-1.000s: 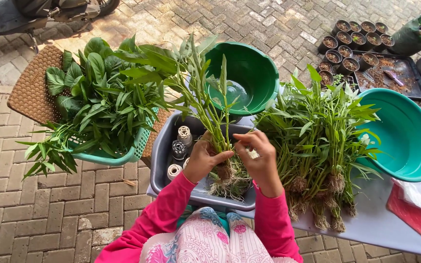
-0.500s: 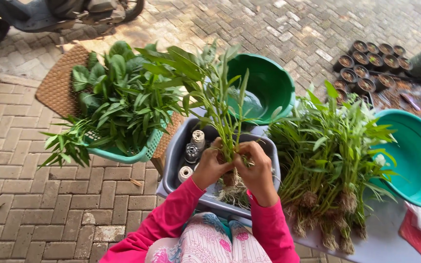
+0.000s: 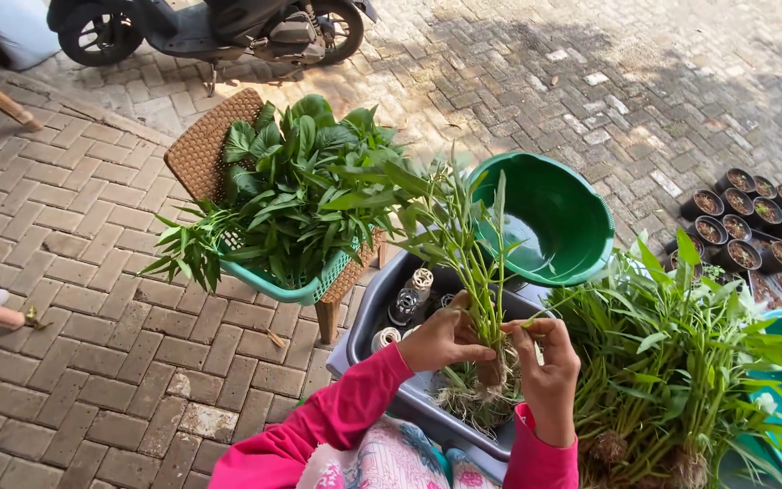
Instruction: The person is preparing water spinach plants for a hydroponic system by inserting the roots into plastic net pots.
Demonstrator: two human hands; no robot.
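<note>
While the roots stayed partly hidden, left hand [image 3: 441, 340] and right hand [image 3: 545, 362] gripped a water spinach bunch [image 3: 472, 263] above the grey tub [image 3: 368, 317] containing twine spools [image 3: 405, 299]

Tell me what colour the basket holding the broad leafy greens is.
Light teal green; the basket shows best in the head view, resting on a woven chair.
</note>
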